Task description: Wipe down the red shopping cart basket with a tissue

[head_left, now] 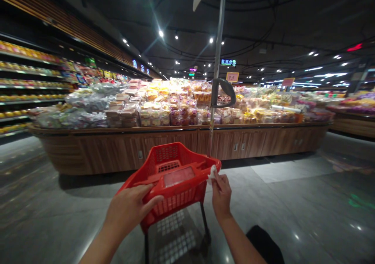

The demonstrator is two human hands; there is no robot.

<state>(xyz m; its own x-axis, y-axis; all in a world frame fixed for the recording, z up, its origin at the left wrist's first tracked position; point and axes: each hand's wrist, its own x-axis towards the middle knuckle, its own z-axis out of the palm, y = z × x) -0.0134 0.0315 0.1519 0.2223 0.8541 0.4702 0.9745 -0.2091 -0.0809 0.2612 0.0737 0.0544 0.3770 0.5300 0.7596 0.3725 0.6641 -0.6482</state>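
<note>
A red plastic shopping cart stands right in front of me, its basket tilted slightly in view. My left hand holds the near handle bar at its left end, fingers over the top and thumb on the near side. At the cart's right rim, my right hand pinches a crumpled white tissue, which touches or nearly touches the red plastic. A clear panel sits in the middle of the handle. The fingertips of my left hand are partly hidden behind the bar.
Beyond the cart runs a long wooden display counter piled with packaged baked goods. A metal pole with a grey loop handle rises past its front. Stocked shelves line the left. Grey tiled floor spreads to the right.
</note>
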